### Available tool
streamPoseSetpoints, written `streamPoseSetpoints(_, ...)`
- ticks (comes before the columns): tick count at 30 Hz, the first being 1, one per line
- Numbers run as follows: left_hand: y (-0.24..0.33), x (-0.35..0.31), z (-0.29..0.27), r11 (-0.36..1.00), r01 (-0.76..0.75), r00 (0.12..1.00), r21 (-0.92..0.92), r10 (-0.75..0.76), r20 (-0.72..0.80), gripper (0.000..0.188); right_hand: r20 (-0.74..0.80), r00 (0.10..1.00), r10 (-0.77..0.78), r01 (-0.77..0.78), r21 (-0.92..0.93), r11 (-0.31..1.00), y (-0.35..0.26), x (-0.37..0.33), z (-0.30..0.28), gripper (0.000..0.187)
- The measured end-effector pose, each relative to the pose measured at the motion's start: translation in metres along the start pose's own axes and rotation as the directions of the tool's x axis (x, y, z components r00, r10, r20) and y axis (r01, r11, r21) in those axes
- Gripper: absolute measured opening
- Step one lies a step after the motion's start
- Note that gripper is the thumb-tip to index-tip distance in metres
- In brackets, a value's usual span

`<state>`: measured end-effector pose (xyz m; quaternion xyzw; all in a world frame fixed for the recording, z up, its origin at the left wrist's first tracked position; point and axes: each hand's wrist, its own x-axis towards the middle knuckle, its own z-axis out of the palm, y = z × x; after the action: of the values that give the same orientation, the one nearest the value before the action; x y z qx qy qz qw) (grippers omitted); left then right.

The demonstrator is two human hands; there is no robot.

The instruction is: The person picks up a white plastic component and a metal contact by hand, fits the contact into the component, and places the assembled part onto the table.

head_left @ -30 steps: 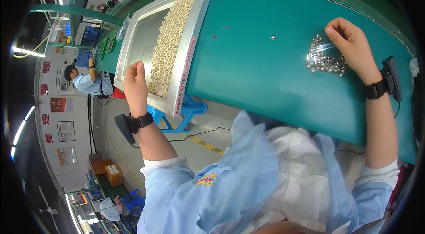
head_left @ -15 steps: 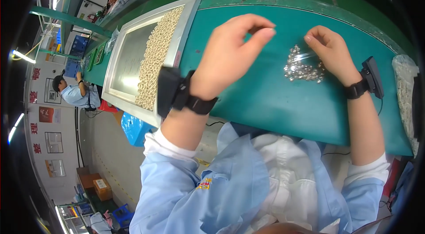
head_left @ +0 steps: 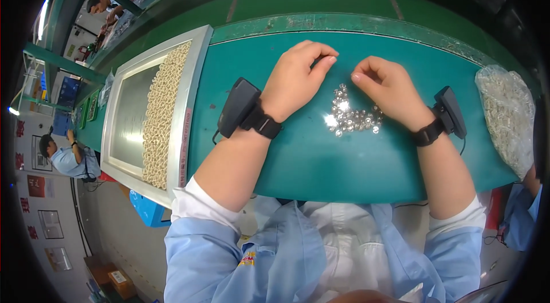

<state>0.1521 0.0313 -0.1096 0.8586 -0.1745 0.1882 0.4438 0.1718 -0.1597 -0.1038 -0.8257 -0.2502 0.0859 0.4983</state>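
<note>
On the green mat [head_left: 321,171] lies a pile of small shiny metal parts [head_left: 355,119], round in outline. Above and left of it, my left hand [head_left: 298,79] hovers with thumb and forefinger drawn together; anything between them is too small to make out. At the pile's upper right is my right hand [head_left: 392,91], its thumb and forefinger pinched and the other fingers curled. Whatever that pinch holds is hidden. The fingertips of both hands are a short way apart, facing each other.
To the left lies a metal-framed tray [head_left: 197,79] with many pale ring-shaped parts [head_left: 163,119] along its right side. A clear plastic bag of parts [head_left: 504,114] sits at the right end. Dark wrist-worn devices [head_left: 240,108] strap both wrists. Other people work at far left.
My left hand has moved right, closer to my right hand. My right hand keeps its place beside the pile. The whole view has shifted, bringing the bag further in.
</note>
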Motion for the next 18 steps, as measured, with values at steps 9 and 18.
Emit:
streamPoseSetpoints(9,0.007,-0.003,-0.003,0.985,0.063,0.994,-0.161,-0.046,0.103,0.013,0.006,0.998,0.063,-0.063,0.014,0.998,-0.001,0.003,0.000,0.014)
streamPoseSetpoints(18,0.010,-0.005,-0.003,0.977,0.129,0.979,-0.169,-0.098,0.178,0.015,0.012,0.996,0.091,-0.092,0.035,0.995,0.005,0.002,0.001,0.013)
